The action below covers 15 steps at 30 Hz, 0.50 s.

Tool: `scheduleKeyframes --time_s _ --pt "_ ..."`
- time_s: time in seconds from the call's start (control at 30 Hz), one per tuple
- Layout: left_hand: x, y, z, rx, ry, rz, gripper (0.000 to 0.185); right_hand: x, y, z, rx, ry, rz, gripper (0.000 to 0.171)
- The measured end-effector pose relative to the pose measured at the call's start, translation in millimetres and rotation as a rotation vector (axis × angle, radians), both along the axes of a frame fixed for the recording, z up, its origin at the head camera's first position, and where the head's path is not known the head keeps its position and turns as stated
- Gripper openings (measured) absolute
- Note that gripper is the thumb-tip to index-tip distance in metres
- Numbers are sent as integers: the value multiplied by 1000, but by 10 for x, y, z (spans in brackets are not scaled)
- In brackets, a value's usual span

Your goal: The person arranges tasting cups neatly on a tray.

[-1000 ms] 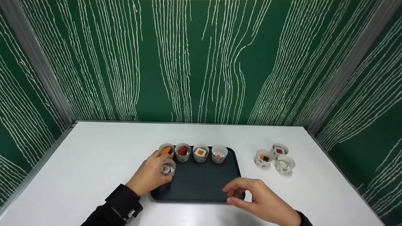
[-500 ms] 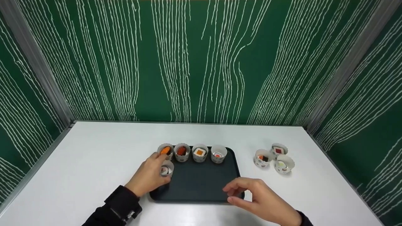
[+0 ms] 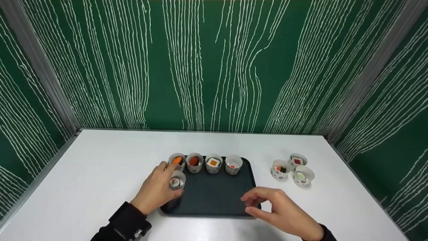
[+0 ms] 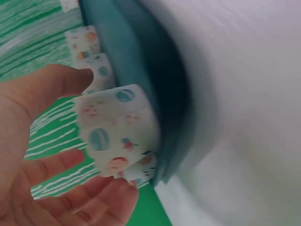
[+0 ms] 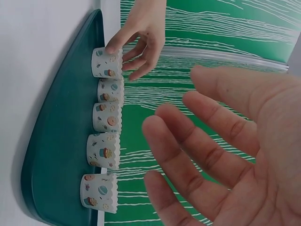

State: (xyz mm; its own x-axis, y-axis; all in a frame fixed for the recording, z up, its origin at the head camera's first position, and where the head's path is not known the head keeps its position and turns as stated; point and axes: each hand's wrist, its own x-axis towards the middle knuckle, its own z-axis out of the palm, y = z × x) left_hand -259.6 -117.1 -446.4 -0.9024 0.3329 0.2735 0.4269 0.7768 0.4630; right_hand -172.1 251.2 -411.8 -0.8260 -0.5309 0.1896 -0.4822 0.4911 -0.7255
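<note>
A patterned paper cup with a white-and-pink sushi roll piece in it stands upright at the tray's left side. My left hand is around this cup, thumb on the near side and fingers on the far side. In the left wrist view a small gap shows between the thumb and the cup; the fingers look loosely bent and spread. Over the right front corner of the dark tray hovers my right hand, fingers loosely bent and holding nothing.
Along the tray's back edge stand cups with orange-topped sushi, red-topped sushi, a white-and-orange square piece and a roll. Three more cups cluster on the white table to the right. Green walls with white lines enclose the table.
The cup at my left hand has shifted slightly left, nearer the tray's edge. My left hand stays beside it. The right hand has moved very slightly to the right.
</note>
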Motion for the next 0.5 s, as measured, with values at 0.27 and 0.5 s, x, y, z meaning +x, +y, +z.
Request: scheduleKeyframes --time_s 0.27,0.5 --pt "141 74 167 39 79 61 73 -13 92 52 25 22 -55 21" --pt "333 146 320 96 226 37 63 -65 232 112 24 37 -144 23"
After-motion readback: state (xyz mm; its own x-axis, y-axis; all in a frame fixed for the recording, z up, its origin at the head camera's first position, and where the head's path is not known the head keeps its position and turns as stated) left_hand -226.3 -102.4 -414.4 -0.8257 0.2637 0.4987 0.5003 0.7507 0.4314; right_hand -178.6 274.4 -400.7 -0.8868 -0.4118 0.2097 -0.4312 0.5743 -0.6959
